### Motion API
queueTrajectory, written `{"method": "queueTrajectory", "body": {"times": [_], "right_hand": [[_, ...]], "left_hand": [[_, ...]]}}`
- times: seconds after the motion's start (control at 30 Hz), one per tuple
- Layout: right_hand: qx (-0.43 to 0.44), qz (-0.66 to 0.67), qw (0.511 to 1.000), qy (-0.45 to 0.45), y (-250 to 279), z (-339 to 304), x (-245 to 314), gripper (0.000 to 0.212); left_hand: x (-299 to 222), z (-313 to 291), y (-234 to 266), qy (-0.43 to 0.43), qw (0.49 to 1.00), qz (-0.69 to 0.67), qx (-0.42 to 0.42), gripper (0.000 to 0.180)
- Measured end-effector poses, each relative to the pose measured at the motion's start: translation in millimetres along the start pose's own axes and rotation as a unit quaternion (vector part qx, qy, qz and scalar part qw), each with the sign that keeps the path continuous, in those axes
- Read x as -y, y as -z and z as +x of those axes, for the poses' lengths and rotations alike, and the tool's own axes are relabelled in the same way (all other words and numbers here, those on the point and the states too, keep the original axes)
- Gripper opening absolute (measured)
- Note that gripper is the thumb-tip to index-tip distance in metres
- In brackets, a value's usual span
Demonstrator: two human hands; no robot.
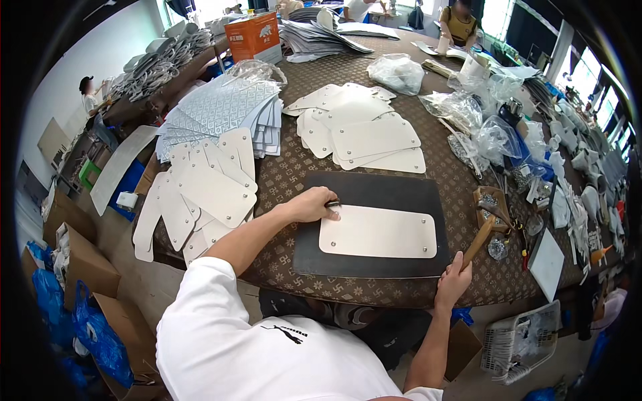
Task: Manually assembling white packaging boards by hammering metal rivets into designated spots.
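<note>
A white rounded panel [378, 232] with metal studs at its corners lies on a dark work mat [374, 194]. My left hand [313, 204] rests on the panel's near-left corner and pinches a small dark punch tool [332, 203] upright against it. My right hand [454, 281] grips the wooden handle of a hammer [483, 234] at the mat's right edge, the hammer head raised toward a small wooden box.
Stacks of white panels [364, 134] lie beyond the mat and another pile [200, 194] to the left on the patterned tablecloth [294, 167]. Plastic bags of hardware [495, 137] crowd the right side. An orange box [253, 37] stands far back. Other people work at the far end.
</note>
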State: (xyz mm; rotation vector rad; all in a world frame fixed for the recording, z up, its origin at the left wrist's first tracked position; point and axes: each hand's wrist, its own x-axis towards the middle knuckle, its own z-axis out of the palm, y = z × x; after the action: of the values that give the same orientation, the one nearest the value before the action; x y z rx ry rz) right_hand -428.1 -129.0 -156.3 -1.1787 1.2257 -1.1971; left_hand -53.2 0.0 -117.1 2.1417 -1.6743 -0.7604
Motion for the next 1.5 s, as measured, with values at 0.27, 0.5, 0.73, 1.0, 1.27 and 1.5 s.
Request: {"method": "queueTrajectory", "body": {"times": [0.27, 0.5, 0.73, 1.0, 1.27, 1.5], "right_hand": [[0.007, 0.050, 0.998, -0.026, -2, -12, 7, 0.028], [-0.004, 0.023, 1.000, 0.002, 2, -6, -1, 0.029], [-0.055, -0.080, 0.995, 0.012, -14, -10, 14, 0.028], [-0.008, 0.005, 1.000, 0.000, -2, -8, -1, 0.026], [0.009, 0.037, 0.999, -0.015, -4, -7, 6, 0.028], [-0.002, 0.011, 1.000, -0.003, -1, -7, 2, 0.028]], "left_hand": [[23, 63, 80, -0.014, 0.889, 0.045, -0.455, 0.040], [41, -78, 100, 0.227, 0.902, -0.033, -0.366, 0.049], [92, -199, 51, 0.526, 0.715, 0.091, -0.452, 0.079], [117, -197, 57, 0.525, 0.735, -0.007, -0.429, 0.108], [130, -204, 67, 0.269, 0.763, -0.207, -0.550, 0.046], [-25, -106, 89, -0.023, 0.970, -0.088, -0.224, 0.024]]}}
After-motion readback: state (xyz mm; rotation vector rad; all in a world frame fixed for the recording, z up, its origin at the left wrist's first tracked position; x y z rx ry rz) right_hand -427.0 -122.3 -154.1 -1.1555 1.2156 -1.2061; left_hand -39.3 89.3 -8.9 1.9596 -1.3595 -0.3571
